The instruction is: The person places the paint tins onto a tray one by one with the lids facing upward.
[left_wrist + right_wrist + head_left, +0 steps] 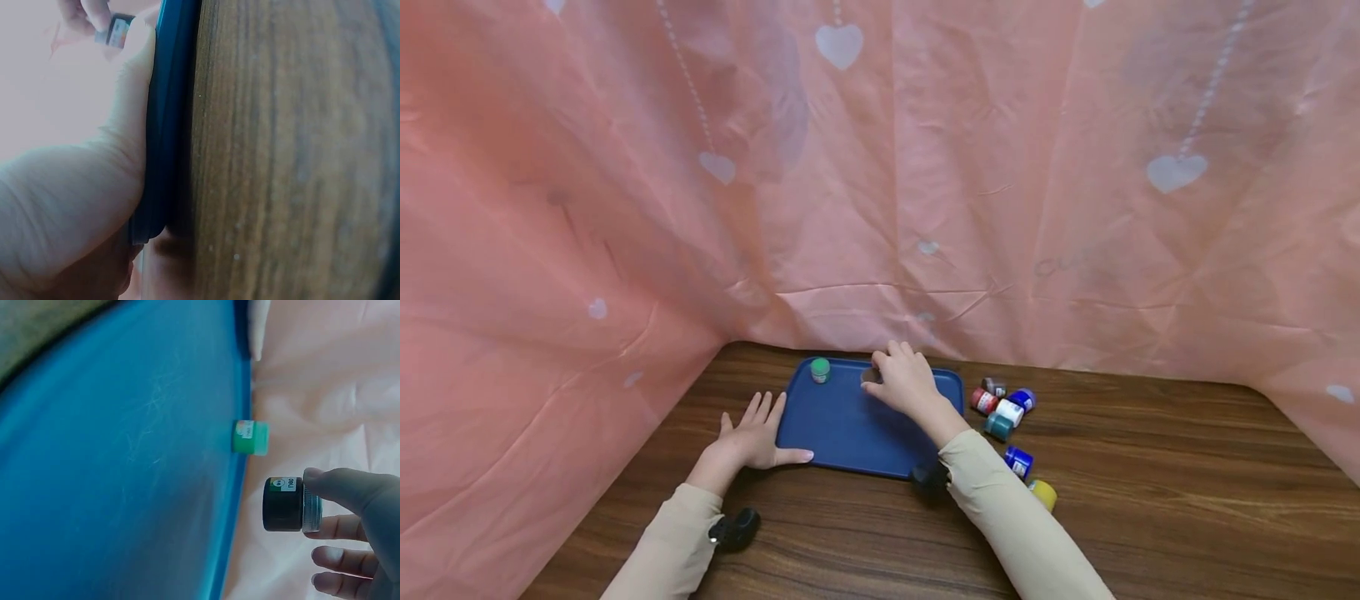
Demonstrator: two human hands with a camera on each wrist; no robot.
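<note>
A blue tray [850, 429] lies on the wooden table [1150, 500]. A small green-lidded jar [820, 370] stands upright in the tray's far left corner. My right hand [895, 372] is over the tray's far edge and pinches a dark jar [284, 504] with a silver lid; its fingers [347, 489] curl round the lid just above the tray surface [125, 475], near the green jar [250, 437]. My left hand [758, 437] lies flat on the table at the tray's left side. Its thumb [134, 94] presses against the tray's front rim [169, 125].
Several small paint jars [1003, 407] lie in a cluster right of the tray; a blue one [1018, 461] and a yellow one [1042, 493] sit nearer, beside my right sleeve. A pink sheet with hearts [880, 167] walls the table at the back and sides.
</note>
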